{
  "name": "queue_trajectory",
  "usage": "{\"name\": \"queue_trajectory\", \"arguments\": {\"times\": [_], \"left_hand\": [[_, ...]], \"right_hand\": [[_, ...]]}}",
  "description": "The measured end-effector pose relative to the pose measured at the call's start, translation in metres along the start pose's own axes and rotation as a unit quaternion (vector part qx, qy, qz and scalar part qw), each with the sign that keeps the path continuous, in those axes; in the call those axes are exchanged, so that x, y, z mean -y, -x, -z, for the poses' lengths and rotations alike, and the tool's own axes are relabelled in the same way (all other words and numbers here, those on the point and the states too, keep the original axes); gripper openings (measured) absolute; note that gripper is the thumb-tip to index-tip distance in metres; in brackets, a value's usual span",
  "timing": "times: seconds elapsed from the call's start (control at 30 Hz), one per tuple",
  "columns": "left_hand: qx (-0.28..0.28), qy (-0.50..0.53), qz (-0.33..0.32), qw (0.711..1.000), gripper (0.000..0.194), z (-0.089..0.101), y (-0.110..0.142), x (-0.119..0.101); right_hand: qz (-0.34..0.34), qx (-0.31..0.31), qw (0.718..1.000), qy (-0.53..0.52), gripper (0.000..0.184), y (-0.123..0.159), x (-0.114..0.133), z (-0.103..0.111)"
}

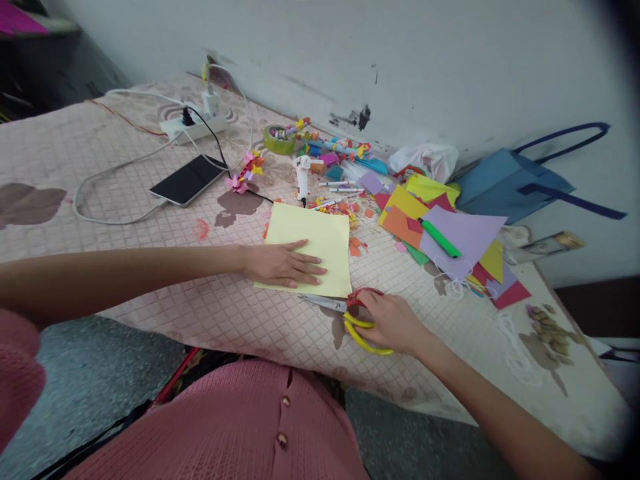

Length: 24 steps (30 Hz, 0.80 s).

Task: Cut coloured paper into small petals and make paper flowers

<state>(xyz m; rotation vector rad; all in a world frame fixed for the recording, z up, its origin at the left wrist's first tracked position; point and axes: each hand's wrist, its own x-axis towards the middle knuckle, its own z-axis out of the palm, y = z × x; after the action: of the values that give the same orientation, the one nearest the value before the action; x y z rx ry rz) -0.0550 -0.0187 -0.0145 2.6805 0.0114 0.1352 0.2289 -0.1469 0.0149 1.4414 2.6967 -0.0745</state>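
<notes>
A pale yellow sheet of paper [320, 230] lies on the patterned tablecloth in front of me. My left hand [285, 265] rests flat on it with the fingers spread. By the sheet's lower right corner, my right hand [393, 323] has its fingers round the scissors [363, 340], which have one red and one yellow handle. Their blades point left along the paper's near edge and look closed or nearly so. Just beyond the sheet are a white glue gun [303, 177] and small paper scraps [356, 245].
Coloured sheets [467, 230] with a green marker [440, 239] lie to the right, near a blue bag [517, 183]. A tablet [187, 180], its cable and a power strip [195, 128] are at the left. Green tape [280, 140] sits at the back by the wall.
</notes>
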Motion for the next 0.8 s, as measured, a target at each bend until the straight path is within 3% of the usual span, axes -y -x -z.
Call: {"name": "queue_trajectory", "arguments": {"times": [0.3, 0.8], "left_hand": [[-0.038, 0.010, -0.017, 0.999, 0.049, -0.002, 0.001, 0.002], [-0.031, 0.015, -0.011, 0.999, 0.048, -0.001, 0.001, 0.001]], "right_hand": [[-0.013, -0.017, 1.000, -0.004, 0.034, -0.007, 0.005, -0.004], [-0.005, -0.014, 1.000, -0.002, 0.037, -0.012, 0.011, -0.002]]}}
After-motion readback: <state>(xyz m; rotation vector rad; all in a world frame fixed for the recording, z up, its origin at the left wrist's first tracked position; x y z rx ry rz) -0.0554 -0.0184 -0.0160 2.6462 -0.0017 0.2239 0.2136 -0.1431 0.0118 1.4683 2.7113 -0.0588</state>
